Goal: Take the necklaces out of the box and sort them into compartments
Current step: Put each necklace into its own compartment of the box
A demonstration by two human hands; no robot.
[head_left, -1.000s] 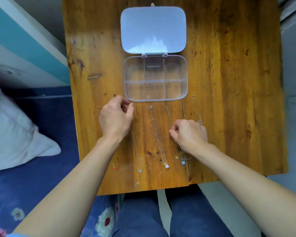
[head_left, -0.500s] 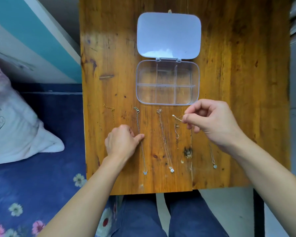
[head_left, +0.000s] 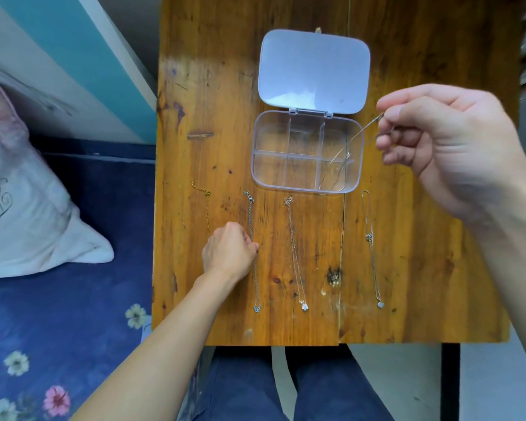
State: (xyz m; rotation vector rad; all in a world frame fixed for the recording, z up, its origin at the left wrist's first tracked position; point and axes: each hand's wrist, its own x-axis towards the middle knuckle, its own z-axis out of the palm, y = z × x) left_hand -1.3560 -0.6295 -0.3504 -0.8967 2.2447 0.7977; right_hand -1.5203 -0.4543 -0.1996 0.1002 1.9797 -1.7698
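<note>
Right-hand grip: closed in a pinch on a thin silvery necklace, which is hung into the right compartments of the clear box. Left-hand grip: curled against another fine chain laid straight on the tabletop.

Bright even daylight, pale glare on my worktop at its far left, wide-angle bending at the edges, my right hand looming large and slightly soft
</note>
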